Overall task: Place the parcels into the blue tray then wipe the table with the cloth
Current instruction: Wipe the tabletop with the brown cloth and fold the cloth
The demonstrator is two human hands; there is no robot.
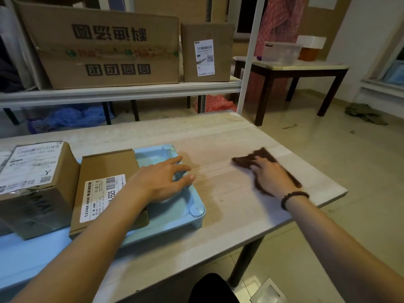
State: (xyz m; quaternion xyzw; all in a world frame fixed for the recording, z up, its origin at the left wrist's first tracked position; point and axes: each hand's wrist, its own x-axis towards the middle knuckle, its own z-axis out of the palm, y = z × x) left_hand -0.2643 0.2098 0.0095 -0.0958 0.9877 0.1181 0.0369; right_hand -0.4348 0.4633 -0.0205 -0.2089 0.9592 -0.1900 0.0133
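Right hand (270,178) fingers flat on the cloth (284,169); left hand (160,182) fingers spread wide over the blue tray (196,217).

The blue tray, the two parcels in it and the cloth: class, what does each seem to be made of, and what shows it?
Blue tray: probably moulded plastic, smooth with a slight sheen and rounded corners.
Flat parcel and bigger parcel: brown corrugated cardboard, matt, with folded flaps and printed paper labels.
Cloth under the right hand: dark brown, soft, fuzzy-looking fabric; exact fibre unclear.
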